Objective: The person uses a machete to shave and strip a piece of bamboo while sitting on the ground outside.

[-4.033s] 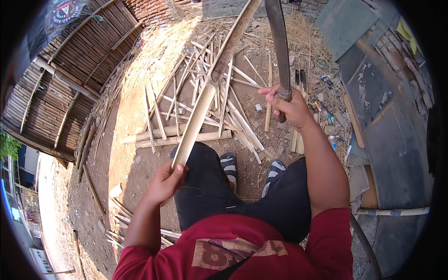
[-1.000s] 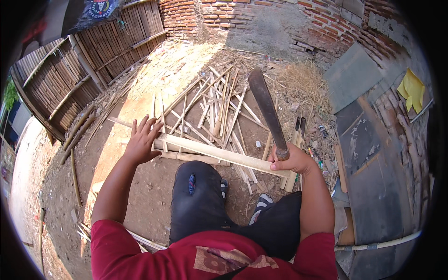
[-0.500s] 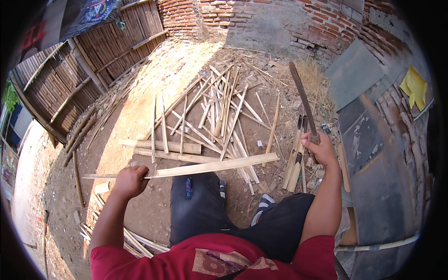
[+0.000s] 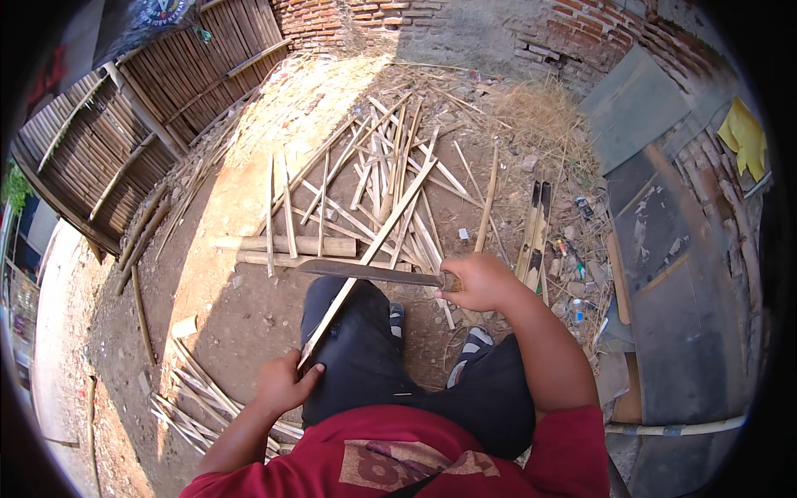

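My left hand (image 4: 282, 383) is closed around the near end of a long pale bamboo strip (image 4: 330, 315). The strip slants up and to the right across my left thigh, its far end over the pile of split bamboo (image 4: 383, 170). In my right hand (image 4: 480, 282) is the handle of a machete (image 4: 374, 272), its long dark blade pointing left. The blade lies across the strip just beyond my knee; whether it touches cannot be told. Part of the handle is hidden by my fingers.
Thick bamboo poles (image 4: 320, 246) lie beyond my knees. More strips (image 4: 199, 397) are heaped by my left side. Split dark-edged bamboo (image 4: 533, 232) and dark panels (image 4: 677, 290) are on the right. A bamboo fence (image 4: 187, 91) and brick wall (image 4: 465, 37) stand behind.
The machete has come down from upright on the right to lie level across the strip. My left hand has moved nearer, and the strip has swung from crosswise to slanting away.
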`<move>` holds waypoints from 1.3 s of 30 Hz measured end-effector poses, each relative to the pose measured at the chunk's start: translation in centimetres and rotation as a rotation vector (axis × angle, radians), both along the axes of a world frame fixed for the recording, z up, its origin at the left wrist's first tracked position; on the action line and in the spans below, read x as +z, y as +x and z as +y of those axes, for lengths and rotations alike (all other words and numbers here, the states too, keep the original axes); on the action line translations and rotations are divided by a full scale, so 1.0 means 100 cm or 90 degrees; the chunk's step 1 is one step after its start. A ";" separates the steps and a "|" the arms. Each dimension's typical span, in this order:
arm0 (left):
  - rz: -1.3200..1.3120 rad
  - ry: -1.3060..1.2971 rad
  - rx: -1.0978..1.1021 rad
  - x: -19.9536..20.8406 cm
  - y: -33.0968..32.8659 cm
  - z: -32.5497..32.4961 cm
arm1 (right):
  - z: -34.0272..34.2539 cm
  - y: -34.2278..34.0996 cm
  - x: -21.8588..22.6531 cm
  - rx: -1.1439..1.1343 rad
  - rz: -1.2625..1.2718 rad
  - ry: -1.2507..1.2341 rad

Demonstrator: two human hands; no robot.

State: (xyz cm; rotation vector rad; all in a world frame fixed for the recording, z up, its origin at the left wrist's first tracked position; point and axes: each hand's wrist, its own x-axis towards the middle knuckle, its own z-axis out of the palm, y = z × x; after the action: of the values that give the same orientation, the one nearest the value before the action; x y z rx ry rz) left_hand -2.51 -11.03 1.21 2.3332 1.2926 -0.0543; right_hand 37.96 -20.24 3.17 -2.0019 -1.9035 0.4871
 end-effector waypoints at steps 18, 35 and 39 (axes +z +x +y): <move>-0.008 0.094 0.003 -0.039 -0.002 0.010 | 0.033 0.054 -0.058 -0.173 0.115 0.021; -0.232 -0.051 0.061 -0.023 -0.003 0.024 | 0.031 0.031 -0.022 -0.343 0.654 0.082; -0.405 -0.178 0.095 0.002 0.036 0.031 | 0.049 -0.035 -0.004 -0.291 1.017 0.186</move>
State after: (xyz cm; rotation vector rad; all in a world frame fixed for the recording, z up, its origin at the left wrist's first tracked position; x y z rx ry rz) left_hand 1.06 -7.96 1.46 1.7944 1.0416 0.4839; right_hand 34.48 -15.34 2.75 -1.0210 -0.4570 1.0895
